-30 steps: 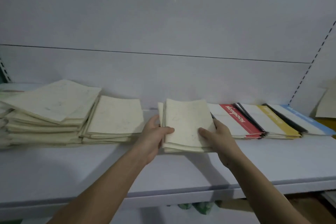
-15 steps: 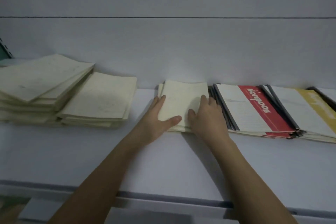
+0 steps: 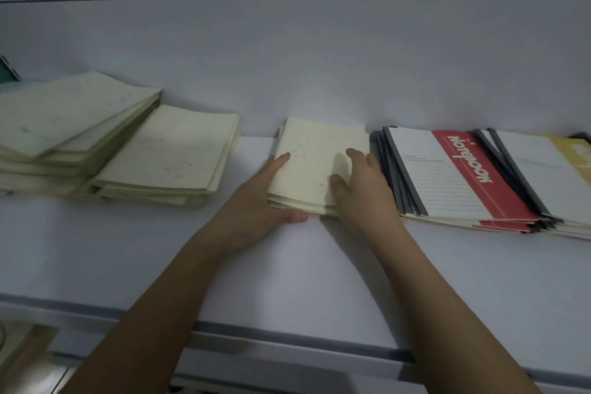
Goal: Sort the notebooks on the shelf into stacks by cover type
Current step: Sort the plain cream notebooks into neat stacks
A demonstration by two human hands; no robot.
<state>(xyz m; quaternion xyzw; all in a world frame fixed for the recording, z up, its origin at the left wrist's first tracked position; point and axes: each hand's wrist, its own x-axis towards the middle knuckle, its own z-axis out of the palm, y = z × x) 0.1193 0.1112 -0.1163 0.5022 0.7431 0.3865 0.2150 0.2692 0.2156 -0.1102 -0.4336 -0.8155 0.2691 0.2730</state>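
Note:
A small stack of plain cream notebooks (image 3: pixel 315 157) lies in the middle of the white shelf (image 3: pixel 287 269) against the back wall. My left hand (image 3: pixel 259 205) grips its left and front edges, thumb along the front. My right hand (image 3: pixel 364 192) rests on its right side, fingers on the top cover. Right of it lies a stack of red-banded notebooks (image 3: pixel 460 176) with dark spines, then a yellow-banded stack (image 3: pixel 556 176). On the left sit two cream stacks, a medium stack (image 3: pixel 172 157) and a taller, untidy stack (image 3: pixel 64 125).
The shelf's back panel (image 3: pixel 287 57) rises right behind the stacks. The shelf's front lip (image 3: pixel 287 336) runs across below my forearms. Bare shelf surface lies between the medium cream stack and the one I hold. A brownish object (image 3: pixel 22 352) shows at the bottom left below the shelf.
The view has come closer and shifted right. The cream stack has been pushed back against the wall beside the red stack. My left thumb went from the top cover to the front edge.

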